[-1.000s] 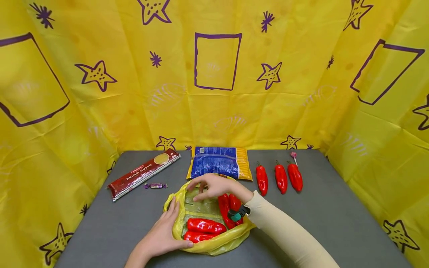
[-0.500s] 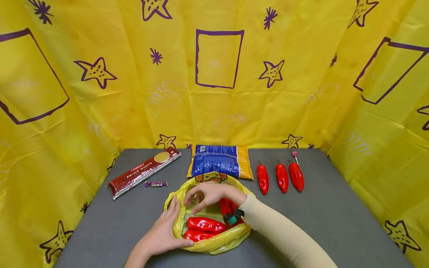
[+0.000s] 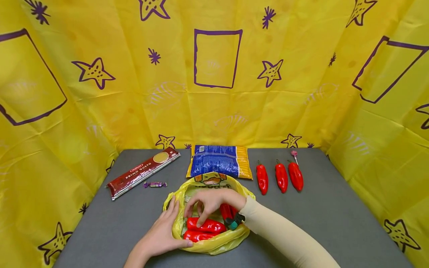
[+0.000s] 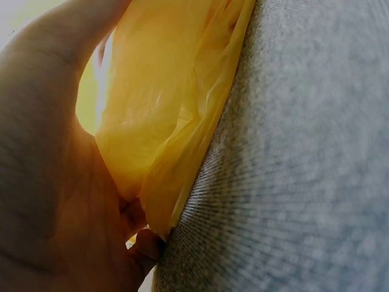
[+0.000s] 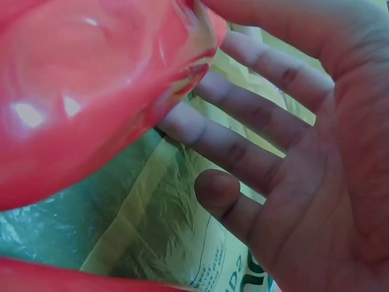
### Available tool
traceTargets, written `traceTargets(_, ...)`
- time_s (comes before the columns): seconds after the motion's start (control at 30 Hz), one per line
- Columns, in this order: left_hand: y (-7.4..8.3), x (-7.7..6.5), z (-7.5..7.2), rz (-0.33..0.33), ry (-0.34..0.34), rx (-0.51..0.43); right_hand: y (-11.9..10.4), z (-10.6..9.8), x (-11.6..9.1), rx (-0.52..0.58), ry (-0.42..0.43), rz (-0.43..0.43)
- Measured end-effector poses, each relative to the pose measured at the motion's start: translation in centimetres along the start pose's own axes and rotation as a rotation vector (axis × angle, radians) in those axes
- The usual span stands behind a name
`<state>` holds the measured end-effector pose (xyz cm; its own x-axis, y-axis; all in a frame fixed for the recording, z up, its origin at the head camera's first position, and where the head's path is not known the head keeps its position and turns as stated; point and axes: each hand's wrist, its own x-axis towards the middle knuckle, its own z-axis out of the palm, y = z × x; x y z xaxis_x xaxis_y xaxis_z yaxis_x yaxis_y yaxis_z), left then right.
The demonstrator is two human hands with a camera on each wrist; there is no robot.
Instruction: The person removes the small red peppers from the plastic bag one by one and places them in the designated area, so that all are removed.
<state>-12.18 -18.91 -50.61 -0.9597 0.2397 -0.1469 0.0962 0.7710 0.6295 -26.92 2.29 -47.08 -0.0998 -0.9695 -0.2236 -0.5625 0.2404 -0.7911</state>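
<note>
A yellow plastic bag (image 3: 231,238) stands with its mouth wide, several red peppers inside. My left hand (image 3: 161,230) rests along the bag's left side, fingers extended on the rim and thumb along its front edge. In the left wrist view, the bag's yellow wall (image 4: 152,103) lies against that hand. My right hand (image 3: 209,203) reaches into the bag and grips the end of a red pepper (image 3: 211,225), thumb on its near side. The right wrist view shows fingertips against this pepper (image 5: 91,91). Another pepper (image 3: 197,236) lies in front; others are partly hidden by the right wrist.
Behind the bag lies a blue and yellow packet (image 3: 216,162). A red spaghetti packet (image 3: 144,173) and a purple wrapped candy (image 3: 155,184) are at left. Three red peppers (image 3: 281,178) and a pink lollipop (image 3: 294,154) lie at right. Yellow cloth (image 3: 218,111) encloses the grey table (image 3: 321,216).
My right hand has moved down and nearer inside the bag, and its fingers and thumb now meet the upper front pepper. My left hand has stayed on the bag.
</note>
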Motion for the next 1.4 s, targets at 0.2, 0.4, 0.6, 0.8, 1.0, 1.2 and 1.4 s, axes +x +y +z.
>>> traceTargets(0.2, 0.0, 0.0, 0.0, 0.0, 0.005, 0.0, -0.4, 0.2, -0.2, -0.063, -0.006, 0.032)
traceTargets(0.4, 0.2, 0.0, 0.0, 0.001, 0.008, -0.002, -0.5, 0.4, -0.5, -0.052, -0.011, 0.044)
traceTargets(0.6, 0.2, 0.0, 0.0, -0.002, 0.003, -0.008, -0.4, 0.7, -0.5, -0.098, -0.007, 0.05)
traceTargets(0.8, 0.1, 0.0, 0.0, -0.013, -0.007, -0.002, -0.5, 0.8, -0.7, -0.132, -0.007, 0.048)
traceTargets(1.0, 0.1, 0.0, 0.0, -0.024, -0.014, -0.005, -0.6, 0.8, -0.8, -0.124, -0.003, 0.043)
traceTargets(1.2, 0.1, 0.0, 0.0, -0.02, -0.01, -0.003, -0.6, 0.8, -0.9, -0.126, 0.001, 0.05)
traceTargets(1.4, 0.0, 0.0, 0.0, -0.018, -0.009, -0.006, -0.9, 0.7, -1.1, -0.138, 0.014, 0.066)
